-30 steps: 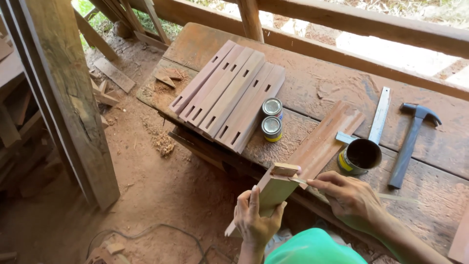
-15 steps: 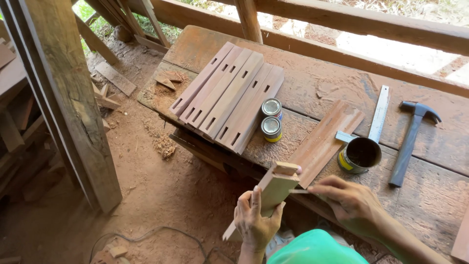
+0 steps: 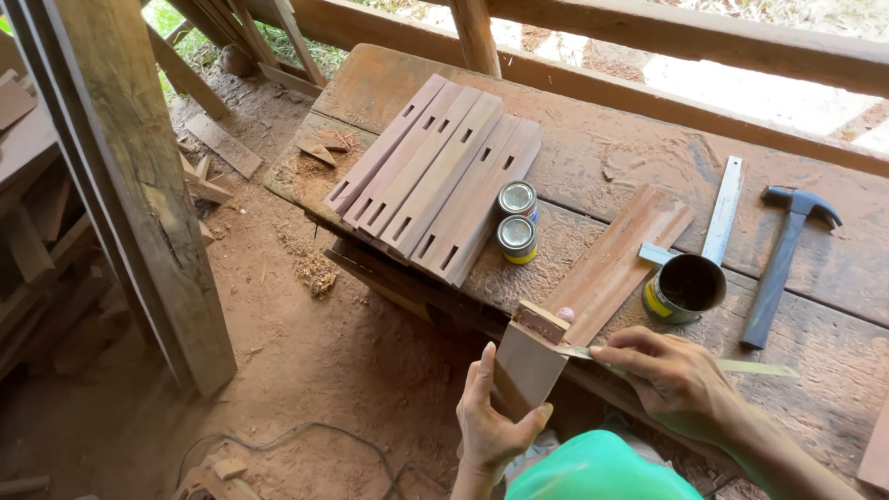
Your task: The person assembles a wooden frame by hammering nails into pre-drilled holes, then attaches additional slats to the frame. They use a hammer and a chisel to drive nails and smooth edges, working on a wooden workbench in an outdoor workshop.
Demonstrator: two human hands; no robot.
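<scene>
Left hand [image 3: 495, 421]: grips the wooden board [image 3: 523, 370] mid-length.
Right hand [image 3: 671, 375]: pinches a thin strip [image 3: 755, 368].
Board: likely stiff, light; hold the edges.

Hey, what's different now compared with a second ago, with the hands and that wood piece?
Very little. The left hand keeps its grip on the short wooden board, now held slightly more upright. The right hand still holds the thin strip against the board's top end. The slotted boards, two small tins, open can, metal ruler and hammer stayed put.
</scene>
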